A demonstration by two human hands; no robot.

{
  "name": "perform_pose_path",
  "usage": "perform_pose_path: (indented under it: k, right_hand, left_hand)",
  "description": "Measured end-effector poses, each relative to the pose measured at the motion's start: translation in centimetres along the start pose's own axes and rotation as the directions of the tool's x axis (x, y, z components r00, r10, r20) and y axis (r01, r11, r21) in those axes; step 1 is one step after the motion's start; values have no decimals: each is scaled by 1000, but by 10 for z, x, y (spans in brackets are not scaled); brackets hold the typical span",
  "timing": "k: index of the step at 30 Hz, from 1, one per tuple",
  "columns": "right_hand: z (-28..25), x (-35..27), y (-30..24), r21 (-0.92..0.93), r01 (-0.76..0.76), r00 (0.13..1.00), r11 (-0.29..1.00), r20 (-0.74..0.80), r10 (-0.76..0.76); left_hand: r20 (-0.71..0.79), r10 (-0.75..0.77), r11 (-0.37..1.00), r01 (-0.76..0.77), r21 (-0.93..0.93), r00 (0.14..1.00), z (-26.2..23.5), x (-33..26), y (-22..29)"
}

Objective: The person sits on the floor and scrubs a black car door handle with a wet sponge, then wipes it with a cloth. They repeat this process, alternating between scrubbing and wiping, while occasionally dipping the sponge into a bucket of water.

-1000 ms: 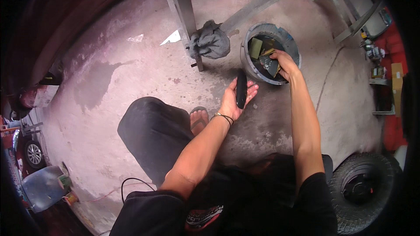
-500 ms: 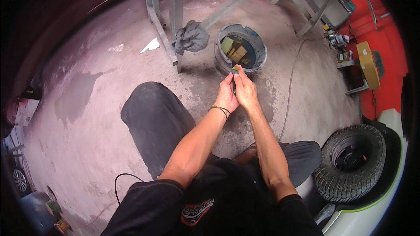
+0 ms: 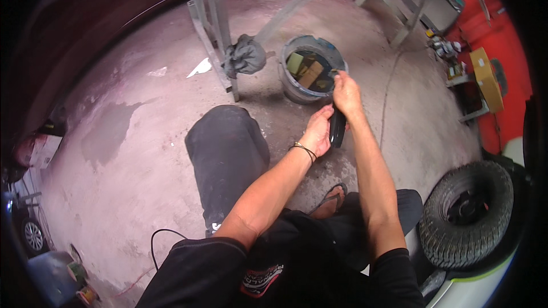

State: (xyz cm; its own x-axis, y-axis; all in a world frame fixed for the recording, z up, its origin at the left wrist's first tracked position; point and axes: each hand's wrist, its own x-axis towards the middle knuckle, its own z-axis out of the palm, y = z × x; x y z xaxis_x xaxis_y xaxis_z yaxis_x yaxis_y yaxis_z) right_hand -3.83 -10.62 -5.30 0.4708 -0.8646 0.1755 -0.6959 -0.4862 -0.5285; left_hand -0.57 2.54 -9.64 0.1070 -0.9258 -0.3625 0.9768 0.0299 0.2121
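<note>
My left hand (image 3: pixel 318 131) is closed around a glossy black, elongated part (image 3: pixel 338 128), held low in front of the bucket. The exact kind of this part cannot be made out. My right hand (image 3: pixel 347 94) is above it at the bucket's near right rim, its fingers pinched together. A small dark, olive-edged bit shows at those fingertips, too small to name. The grey bucket (image 3: pixel 298 92) stands on the floor with dark water in it. Several flat yellowish and brown pieces, among them a tan block (image 3: pixel 311 74) and a pale green block (image 3: pixel 294 63), lie in the water.
A grey metal stand (image 3: pixel 214 17) with a dark cloth bundle (image 3: pixel 245 57) tied to its leg is left of the bucket. A cable (image 3: pixel 386 102) runs along the concrete floor. A tyre (image 3: pixel 468 214) lies at the right. Beyond it are a cardboard box (image 3: pixel 485 80) and red panel (image 3: pixel 508 51).
My hands have moved apart and right. The right one has risen to the bucket rim, while the left has drawn back, bringing the black part into clearer view. The whole view has shifted slightly.
</note>
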Motion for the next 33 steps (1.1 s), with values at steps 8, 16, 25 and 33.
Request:
perform_pose_path:
  k: [8, 16, 25, 33]
  right_hand:
    - [15, 65, -62, -365, 118, 990, 923, 113, -82]
    - [88, 75, -124, -413, 79, 884, 907, 449, 127]
    - [80, 47, -22, -198, -162, 911, 967, 346, 224]
    - [89, 30, -185, 269, -84, 923, 960, 383, -27]
  left_hand:
    - [-182, -125, 470, 220, 855, 975, 10, -23, 37]
    - [-170, -195, 491, 246, 836, 966, -8, -34, 59]
    - [-336, -159, 403, 371, 837, 929, -40, -20, 40]
    - [-125, -131, 814, 179, 553, 983, -64, -19, 12]
